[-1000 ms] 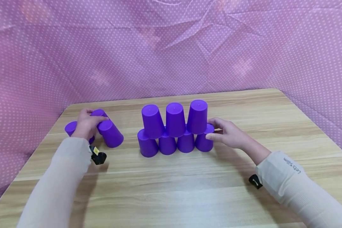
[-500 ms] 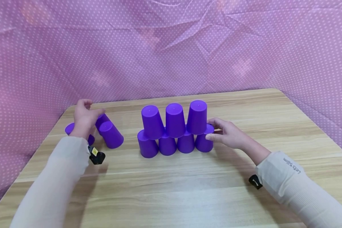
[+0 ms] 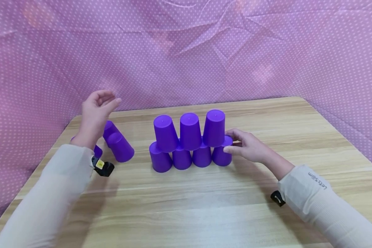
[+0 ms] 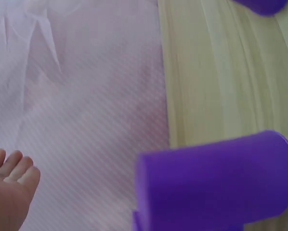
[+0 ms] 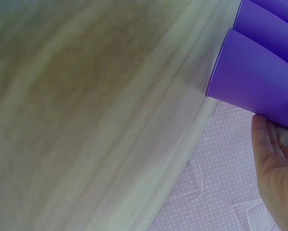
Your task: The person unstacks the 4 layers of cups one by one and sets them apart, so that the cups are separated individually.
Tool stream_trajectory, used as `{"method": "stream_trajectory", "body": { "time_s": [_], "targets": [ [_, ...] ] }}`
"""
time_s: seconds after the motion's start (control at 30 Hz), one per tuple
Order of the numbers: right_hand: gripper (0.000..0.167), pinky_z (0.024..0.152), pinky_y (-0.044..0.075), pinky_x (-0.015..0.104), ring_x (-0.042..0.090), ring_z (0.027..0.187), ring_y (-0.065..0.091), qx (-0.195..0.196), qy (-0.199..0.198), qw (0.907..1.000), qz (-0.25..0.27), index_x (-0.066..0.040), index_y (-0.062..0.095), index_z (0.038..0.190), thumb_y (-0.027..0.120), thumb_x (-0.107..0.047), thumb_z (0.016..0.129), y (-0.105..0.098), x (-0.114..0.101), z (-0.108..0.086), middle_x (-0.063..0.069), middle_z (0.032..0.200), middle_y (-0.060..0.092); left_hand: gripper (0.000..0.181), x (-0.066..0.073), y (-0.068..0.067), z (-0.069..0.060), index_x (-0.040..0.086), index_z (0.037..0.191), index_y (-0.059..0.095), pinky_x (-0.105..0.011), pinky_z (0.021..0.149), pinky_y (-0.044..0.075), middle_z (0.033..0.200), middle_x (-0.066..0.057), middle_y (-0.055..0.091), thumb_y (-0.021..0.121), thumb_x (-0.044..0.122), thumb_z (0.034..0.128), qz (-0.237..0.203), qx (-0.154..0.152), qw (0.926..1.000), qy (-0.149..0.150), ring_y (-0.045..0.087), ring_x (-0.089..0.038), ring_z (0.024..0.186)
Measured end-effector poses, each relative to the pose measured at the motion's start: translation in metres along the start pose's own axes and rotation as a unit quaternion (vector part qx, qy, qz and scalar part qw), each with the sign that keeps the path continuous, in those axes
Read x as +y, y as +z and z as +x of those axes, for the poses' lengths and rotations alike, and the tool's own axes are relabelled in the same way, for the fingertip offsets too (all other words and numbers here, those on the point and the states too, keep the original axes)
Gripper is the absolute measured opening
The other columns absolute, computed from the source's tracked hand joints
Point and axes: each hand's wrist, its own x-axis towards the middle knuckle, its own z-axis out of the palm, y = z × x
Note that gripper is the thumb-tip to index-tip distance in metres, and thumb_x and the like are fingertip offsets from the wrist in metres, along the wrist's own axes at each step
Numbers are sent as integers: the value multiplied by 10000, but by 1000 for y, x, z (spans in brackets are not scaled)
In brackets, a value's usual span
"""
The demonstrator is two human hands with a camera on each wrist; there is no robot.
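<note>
Purple cups stand upside down in two tiers at mid-table: four below, such as the leftmost cup (image 3: 160,159), and three above, including the middle upper cup (image 3: 190,132). The right hand (image 3: 249,146) rests its fingers against the rightmost lower cup (image 3: 222,155); in the right wrist view, the hand's (image 5: 276,168) fingertips touch that cup's (image 5: 255,79) side. Raised above the cups at left, the left hand (image 3: 96,115) holds nothing, its fingers loosely bent. Just right of its wrist are a front cup (image 3: 121,148) and one behind it (image 3: 109,130); another (image 3: 97,151) is mostly hidden by the wrist.
The wooden table (image 3: 179,203) ends at a pink dotted cloth (image 3: 186,62) hanging behind and at both sides. A black wrist camera (image 3: 103,167) hangs under the left sleeve, another (image 3: 278,198) by the right sleeve.
The left hand has let go of the cups at left and risen away from them, up and toward the back. The right hand and the two-tier stack look unmoved.
</note>
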Motion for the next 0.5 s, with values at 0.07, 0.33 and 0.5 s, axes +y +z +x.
{"method": "stream_trajectory", "body": {
  "time_s": [0.07,0.33,0.5],
  "targets": [
    [445,944,485,424,298,1086,544,-4,-2,10000,-4,28,496,1231,661,-152,858,0,0,0,164,1131,598,364,6,4,-3,74,1121,565,-122,865,482,1051,64,620,725,109,796,-259,-267,9991,208,556,-136,1111],
    [433,938,489,424,298,1084,544,18,-50,10000,3,30,499,1225,658,-138,859,0,1,1,166,1131,596,337,28,25,-20,34,1127,597,-134,846,497,1056,51,656,704,64,809,-371,-1362,9875,696,604,-69,1020],
    [440,942,484,431,301,1089,543,15,-20,10000,8,30,494,1232,658,-137,859,0,1,1,168,1140,594,414,37,36,-31,55,1229,545,-194,912,487,1227,-41,596,678,98,839,537,-2099,9733,758,555,-125,1138]
  ]
}}
